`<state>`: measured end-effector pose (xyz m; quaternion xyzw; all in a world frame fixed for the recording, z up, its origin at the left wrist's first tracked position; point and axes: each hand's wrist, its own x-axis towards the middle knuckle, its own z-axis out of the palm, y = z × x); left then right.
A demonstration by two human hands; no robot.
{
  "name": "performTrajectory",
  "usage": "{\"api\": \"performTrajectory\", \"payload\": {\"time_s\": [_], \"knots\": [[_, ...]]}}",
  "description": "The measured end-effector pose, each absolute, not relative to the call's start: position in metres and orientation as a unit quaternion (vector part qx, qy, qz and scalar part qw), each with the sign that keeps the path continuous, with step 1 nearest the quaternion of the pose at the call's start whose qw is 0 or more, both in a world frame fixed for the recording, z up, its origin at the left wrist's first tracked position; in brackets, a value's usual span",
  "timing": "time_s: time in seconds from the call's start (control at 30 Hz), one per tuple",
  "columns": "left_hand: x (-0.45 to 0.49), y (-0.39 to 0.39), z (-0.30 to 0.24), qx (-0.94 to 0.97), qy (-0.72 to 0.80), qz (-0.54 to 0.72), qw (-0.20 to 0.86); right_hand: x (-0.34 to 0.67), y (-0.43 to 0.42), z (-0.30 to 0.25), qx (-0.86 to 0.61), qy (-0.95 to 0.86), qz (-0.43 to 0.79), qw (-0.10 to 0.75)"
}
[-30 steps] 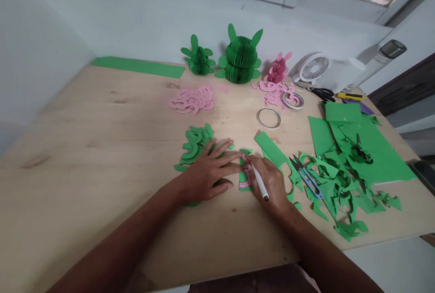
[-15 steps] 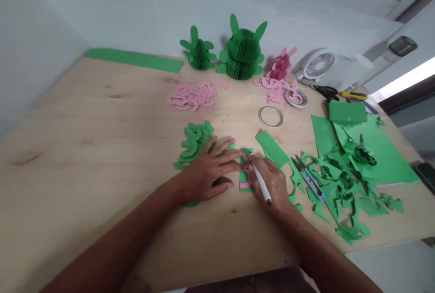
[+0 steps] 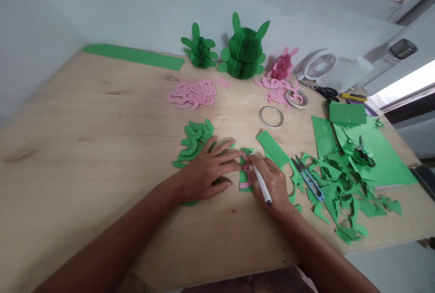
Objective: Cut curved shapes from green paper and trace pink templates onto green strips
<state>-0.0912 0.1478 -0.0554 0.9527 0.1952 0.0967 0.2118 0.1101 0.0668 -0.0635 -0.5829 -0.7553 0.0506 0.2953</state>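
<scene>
A curved pink paper cutout (image 3: 244, 185) lies on top of a small green paper strip (image 3: 243, 176) on the table. My left hand (image 3: 212, 170) is spread flat, its fingertips pressing the cutout's left edge. In my right hand (image 3: 272, 179) a white pen (image 3: 261, 183) is gripped, its dark-capped end toward me and its tip at the cutout, hidden by my fingers. A pile of curved green paper cutouts (image 3: 193, 141) sits just beyond and partly under my left hand. Right of my right hand lie a green paper strip (image 3: 273, 147) and blue-handled thread snips (image 3: 308, 179).
Pink cutouts (image 3: 193, 93) are heaped farther back. Green honeycomb paper figures (image 3: 243, 55) and a pink one (image 3: 281, 66) stand by the wall, near a white fan (image 3: 319, 65). Tape rolls (image 3: 271, 117), green scraps (image 3: 343, 193) and green sheets (image 3: 390, 152) lie rightward.
Both hands and the pen stay almost in the same place over the cutout. The camera view has shifted very slightly.
</scene>
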Motion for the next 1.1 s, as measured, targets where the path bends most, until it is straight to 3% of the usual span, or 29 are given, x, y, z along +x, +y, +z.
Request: {"api": "performTrajectory", "payload": {"time_s": [0.23, 0.53, 0.83, 1.1], "knots": [[-0.091, 0.147, -0.056, 0.952, 0.198, 0.105, 0.207, 0.109, 0.067, -0.060, -0.574, -0.749, 0.068, 0.323], [-0.091, 0.145, -0.058, 0.950, 0.199, 0.120, 0.206, 0.103, 0.062, -0.050, -0.579, -0.666, 0.115, 0.456], [-0.091, 0.144, -0.061, 0.951, 0.198, 0.124, 0.201, 0.100, 0.064, -0.054, -0.585, -0.682, 0.162, 0.408], [-0.091, 0.143, -0.060, 0.950, 0.197, 0.151, 0.190, 0.100, 0.064, -0.059, -0.605, -0.703, 0.121, 0.355]]}}
